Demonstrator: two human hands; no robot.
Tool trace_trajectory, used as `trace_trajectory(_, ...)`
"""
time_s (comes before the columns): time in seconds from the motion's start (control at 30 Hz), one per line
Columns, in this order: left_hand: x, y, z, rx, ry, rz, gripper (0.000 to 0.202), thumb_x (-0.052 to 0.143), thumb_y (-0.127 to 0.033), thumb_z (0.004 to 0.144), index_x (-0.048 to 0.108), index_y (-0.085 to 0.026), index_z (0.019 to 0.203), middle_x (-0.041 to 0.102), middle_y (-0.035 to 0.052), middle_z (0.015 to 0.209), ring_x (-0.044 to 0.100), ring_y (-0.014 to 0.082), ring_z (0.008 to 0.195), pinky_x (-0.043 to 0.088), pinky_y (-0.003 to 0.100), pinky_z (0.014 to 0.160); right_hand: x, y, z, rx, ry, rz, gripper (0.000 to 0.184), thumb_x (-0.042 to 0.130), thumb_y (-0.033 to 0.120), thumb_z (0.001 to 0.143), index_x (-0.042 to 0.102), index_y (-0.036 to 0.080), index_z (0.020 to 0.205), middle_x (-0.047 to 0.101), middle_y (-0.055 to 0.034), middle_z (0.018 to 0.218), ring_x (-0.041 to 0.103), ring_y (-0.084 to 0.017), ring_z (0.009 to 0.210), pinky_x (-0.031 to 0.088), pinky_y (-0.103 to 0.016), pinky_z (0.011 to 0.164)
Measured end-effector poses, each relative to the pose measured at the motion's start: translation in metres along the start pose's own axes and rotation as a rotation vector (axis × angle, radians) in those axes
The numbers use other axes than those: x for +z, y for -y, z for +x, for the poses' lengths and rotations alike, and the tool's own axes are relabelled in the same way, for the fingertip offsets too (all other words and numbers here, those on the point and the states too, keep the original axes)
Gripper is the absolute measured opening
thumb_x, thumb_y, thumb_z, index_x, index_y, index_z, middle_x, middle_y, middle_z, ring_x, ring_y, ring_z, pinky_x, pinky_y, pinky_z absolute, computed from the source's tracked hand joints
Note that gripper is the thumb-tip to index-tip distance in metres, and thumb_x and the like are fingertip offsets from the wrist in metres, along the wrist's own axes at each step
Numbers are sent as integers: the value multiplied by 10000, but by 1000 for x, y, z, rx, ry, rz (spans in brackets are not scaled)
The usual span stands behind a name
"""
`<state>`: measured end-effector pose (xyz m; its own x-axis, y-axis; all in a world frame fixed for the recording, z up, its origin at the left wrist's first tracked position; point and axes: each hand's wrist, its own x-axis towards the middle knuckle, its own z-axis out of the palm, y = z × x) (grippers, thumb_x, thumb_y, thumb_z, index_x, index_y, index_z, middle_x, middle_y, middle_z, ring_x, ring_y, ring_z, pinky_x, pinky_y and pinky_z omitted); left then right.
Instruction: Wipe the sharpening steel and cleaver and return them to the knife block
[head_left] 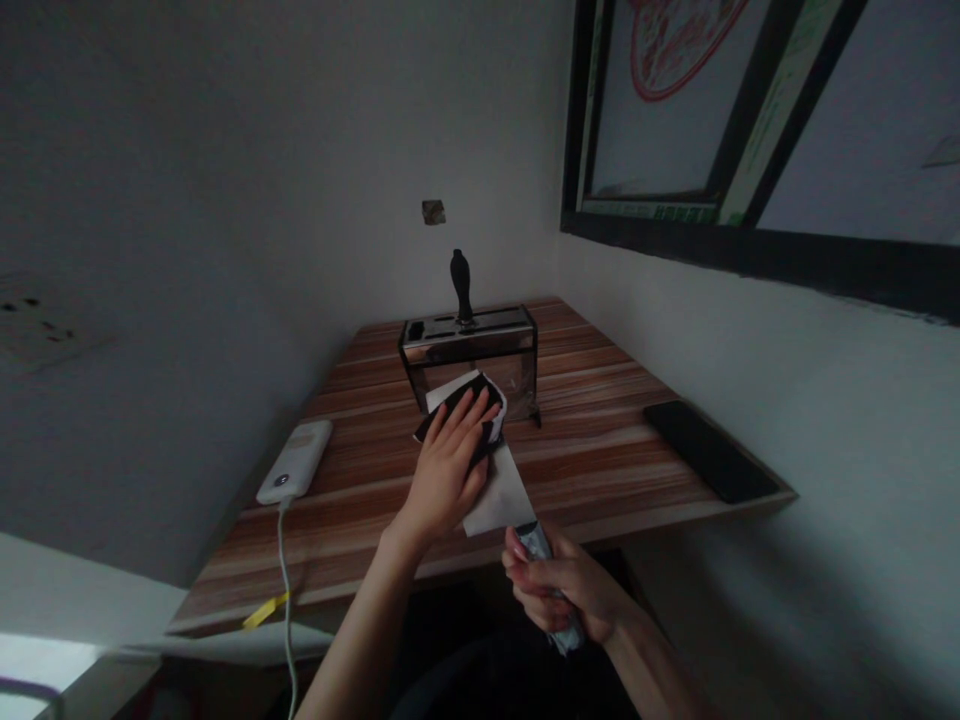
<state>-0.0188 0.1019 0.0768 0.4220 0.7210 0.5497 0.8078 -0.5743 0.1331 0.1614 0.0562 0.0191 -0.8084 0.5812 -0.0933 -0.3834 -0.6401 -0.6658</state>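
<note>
My right hand is wrapped round the grey handle of a cleaver at the table's front edge. Its broad, pale blade points away from me over the wooden tabletop. My left hand lies with fingers spread on a black and white cloth, which covers the far end of the blade. Whether the cloth wraps underneath the blade is hidden. Just beyond stands a knife block with clear sides and a slotted metal top. One black-handled knife sticks up from it.
A white power bank with a cable lies on the left of the wooden table. Yellow tape marks the front left edge. A black phone rests at the right edge. Walls border the table, with a dark-framed window on the right.
</note>
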Motion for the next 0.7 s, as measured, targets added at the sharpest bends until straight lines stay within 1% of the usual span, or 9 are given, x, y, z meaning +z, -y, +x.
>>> trace_trajectory(0.1,5,-13,-8,36,43,-23,587,393,-98,837,321,-174,1414,283,78,1515,133,211,1426,141,468,1146,-2,2,0,-23,-3,9,358,755,215,657,406,201,736,437,130,537,224,25,289,138,-120,276)
trace_trajectory(0.2,10,-24,-17,60,78,-40,597,401,-106,835,314,-176,1422,293,77,1510,135,222,1425,133,474,1146,-5,3,0,-46,-7,-4,337,746,229,670,418,202,744,407,137,469,208,15,286,146,-116,275)
trace_trajectory(0.3,12,-32,-25,87,127,-59,604,404,-118,839,299,-180,1430,279,72,1515,140,230,1424,128,474,1145,-8,3,-1,-65,-17,-13,355,755,260,657,414,207,741,387,144,435,201,9,279,158,-113,274)
trace_trajectory(0.5,5,-33,-37,177,223,-107,582,412,-146,860,291,-200,1426,272,46,1520,135,209,1426,91,455,1150,-8,6,-1,-65,-13,-9,371,752,279,661,395,215,741,406,144,445,202,10,277,169,-109,276)
trace_trajectory(0.6,4,-35,-41,208,255,-130,623,399,-112,819,286,-203,1424,268,31,1522,136,205,1426,84,463,1149,-9,6,0,-67,-15,-6,364,750,269,656,402,215,749,401,146,424,196,8,273,168,-109,275)
trace_trajectory(0.7,7,-39,-44,207,267,-149,685,382,-79,770,262,-197,1433,260,34,1525,143,208,1424,96,475,1145,-10,4,0,-90,-23,1,350,747,252,639,414,209,740,390,144,394,196,6,271,171,-110,272)
